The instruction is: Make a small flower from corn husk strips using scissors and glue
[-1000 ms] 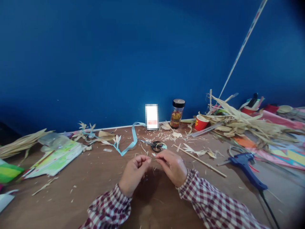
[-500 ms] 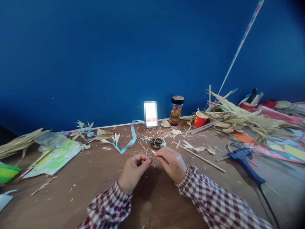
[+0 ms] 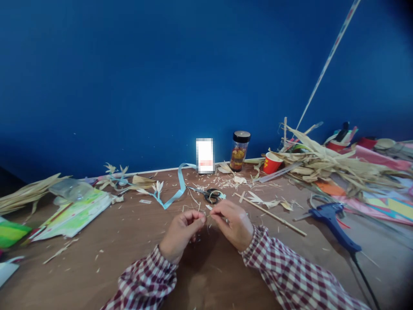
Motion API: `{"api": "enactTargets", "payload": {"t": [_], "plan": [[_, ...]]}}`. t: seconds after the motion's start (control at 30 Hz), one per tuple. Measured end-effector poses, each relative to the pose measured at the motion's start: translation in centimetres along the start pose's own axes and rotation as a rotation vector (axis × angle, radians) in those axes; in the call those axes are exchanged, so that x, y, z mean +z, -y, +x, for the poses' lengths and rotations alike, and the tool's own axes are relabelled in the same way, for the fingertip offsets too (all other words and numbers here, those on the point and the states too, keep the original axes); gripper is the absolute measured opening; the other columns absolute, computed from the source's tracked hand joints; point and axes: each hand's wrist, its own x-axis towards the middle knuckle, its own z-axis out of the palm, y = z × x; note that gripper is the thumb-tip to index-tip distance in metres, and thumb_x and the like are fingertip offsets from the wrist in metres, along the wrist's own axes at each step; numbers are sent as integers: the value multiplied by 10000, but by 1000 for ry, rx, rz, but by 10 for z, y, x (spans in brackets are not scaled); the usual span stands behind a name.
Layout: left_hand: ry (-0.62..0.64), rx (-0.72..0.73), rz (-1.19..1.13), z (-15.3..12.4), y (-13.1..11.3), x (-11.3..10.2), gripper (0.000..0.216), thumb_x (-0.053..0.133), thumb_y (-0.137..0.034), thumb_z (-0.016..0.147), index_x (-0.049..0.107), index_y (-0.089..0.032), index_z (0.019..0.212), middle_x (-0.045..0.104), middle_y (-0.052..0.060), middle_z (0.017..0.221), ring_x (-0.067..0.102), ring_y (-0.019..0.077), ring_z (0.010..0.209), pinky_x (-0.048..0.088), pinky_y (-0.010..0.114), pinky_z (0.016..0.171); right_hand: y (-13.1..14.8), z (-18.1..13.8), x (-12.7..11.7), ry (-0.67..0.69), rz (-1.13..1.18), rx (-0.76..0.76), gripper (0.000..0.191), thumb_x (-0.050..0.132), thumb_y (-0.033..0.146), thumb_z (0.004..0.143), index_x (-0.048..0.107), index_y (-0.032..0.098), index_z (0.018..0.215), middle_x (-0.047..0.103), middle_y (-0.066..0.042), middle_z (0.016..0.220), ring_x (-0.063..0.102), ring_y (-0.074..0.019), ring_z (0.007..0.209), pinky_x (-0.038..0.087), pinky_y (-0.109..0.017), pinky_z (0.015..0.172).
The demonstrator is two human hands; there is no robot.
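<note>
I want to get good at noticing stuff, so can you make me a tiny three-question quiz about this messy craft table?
1. True or false: the scissors lie on the table.
2. Which is nearer the glue gun: A) the left hand, or B) the right hand?
3. Fill in: the cup beside the jar is mostly ____ outside.

Key: 1. True; 2. B; 3. red

Husks (image 3: 325, 162) rough, dry; glue gun (image 3: 334, 221) smooth plastic; scissor blades (image 3: 199, 190) metal
</note>
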Motion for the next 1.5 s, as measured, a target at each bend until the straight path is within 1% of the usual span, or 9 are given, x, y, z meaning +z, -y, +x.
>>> {"api": "enactTargets", "payload": {"t": [0.17, 0.33, 0.4, 0.53, 0.67, 0.97, 1.17, 1.37, 1.5], "plan": [[-83, 27, 56, 1, -3, 1, 244, 586, -386, 673, 587, -154, 751, 474, -53, 529, 330, 44, 375, 284, 173, 360, -1, 1, 0, -42, 24, 23, 113, 444, 173, 818, 556, 182, 802, 558, -42, 780, 530, -145, 740, 436, -267, 669], [-399, 437, 425, -8, -10, 6, 247, 546, -339, 722, 627, -193, 904, 615, 58, 888, 499, 107, 562, 389, 215, 496, -3, -1, 2, -18, 14, 20, 117, 442, 174, 824, 556, 188, 846, 560, -51, 817, 526, -155, 773, 432, -283, 695], [-378, 538, 542, -11, -9, 8, 221, 553, -323, 720, 648, -208, 884, 616, 65, 944, 525, 130, 618, 390, 220, 517, -3, -2, 2, 12, -8, 7, 120, 442, 179, 825, 558, 191, 854, 561, -53, 823, 523, -161, 782, 431, -291, 703], [-236, 475, 573, -9, -1, 8, 205, 551, -318, 728, 664, -215, 864, 650, 46, 804, 503, 121, 525, 385, 227, 502, -2, -3, 4, 38, -22, -9, 128, 439, 182, 829, 560, 197, 868, 569, -52, 830, 525, -162, 785, 436, -293, 702], [-148, 465, 529, -5, 3, 6, 184, 518, -290, 753, 672, -200, 797, 654, 49, 740, 568, 170, 676, 423, 256, 621, -2, -3, 4, 25, -21, 4, 125, 450, 184, 822, 558, 197, 882, 574, -51, 832, 531, -163, 780, 442, -293, 696], [-202, 463, 530, -4, 3, 5, 163, 529, -287, 745, 656, -189, 769, 648, 46, 721, 574, 167, 655, 430, 255, 608, 0, -2, 3, 35, -8, 52, 112, 481, 194, 803, 554, 202, 887, 584, -39, 820, 545, -148, 728, 443, -261, 635], [-214, 549, 577, -7, -3, 7, 147, 531, -264, 744, 662, -199, 760, 635, 44, 718, 563, 163, 649, 424, 246, 596, 0, -2, 5, 36, -11, 85, 137, 508, 213, 790, 559, 212, 917, 589, -24, 840, 525, -110, 593, 438, -237, 572], [-225, 609, 607, -8, -3, 6, 160, 535, -232, 739, 660, -212, 838, 633, 52, 782, 563, 169, 706, 427, 248, 643, -2, -1, 3, 48, -15, 47, 123, 467, 220, 820, 585, 203, 848, 578, -32, 787, 541, -140, 708, 437, -255, 636], [-280, 574, 627, -6, 1, 4, 195, 555, -226, 720, 631, -214, 899, 615, 37, 759, 524, 146, 613, 407, 236, 581, -3, -1, 3, 57, -20, 48, 125, 460, 218, 824, 584, 204, 835, 574, -30, 789, 538, -143, 724, 430, -262, 660]]}}
